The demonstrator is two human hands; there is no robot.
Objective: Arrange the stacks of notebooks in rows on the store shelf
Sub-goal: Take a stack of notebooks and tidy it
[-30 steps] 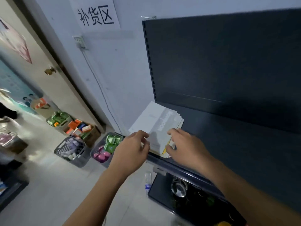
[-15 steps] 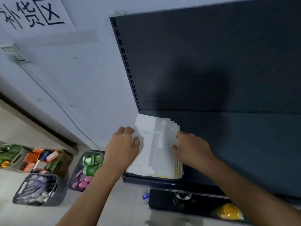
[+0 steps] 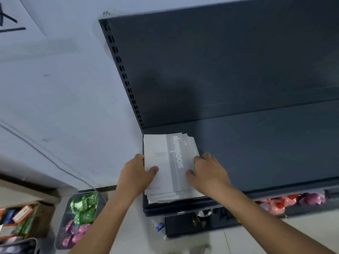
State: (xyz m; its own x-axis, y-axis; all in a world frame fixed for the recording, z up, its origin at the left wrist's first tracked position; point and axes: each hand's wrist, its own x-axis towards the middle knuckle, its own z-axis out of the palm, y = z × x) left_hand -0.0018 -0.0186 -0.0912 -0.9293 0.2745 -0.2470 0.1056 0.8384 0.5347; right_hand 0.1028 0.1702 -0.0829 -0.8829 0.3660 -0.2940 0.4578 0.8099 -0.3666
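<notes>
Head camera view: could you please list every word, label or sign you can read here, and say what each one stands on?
"Notebook": printed along the grey band on the top cover of the notebook stack.
Small grey lines on the same cover: too small to read.
Paper sign on the wall: black strokes, cut off, unreadable.
Packets in the basket: print too blurred.

Stack of notebooks (image 3: 170, 165) in the shelf's (image 3: 256, 153) left corner, basket (image 3: 80, 217) on the floor left of it

The notebooks (image 3: 170, 165) are showing white-and-grey covers against the dark grey shelf (image 3: 256, 153); green and pink packets (image 3: 80, 217) are filling a basket.
</notes>
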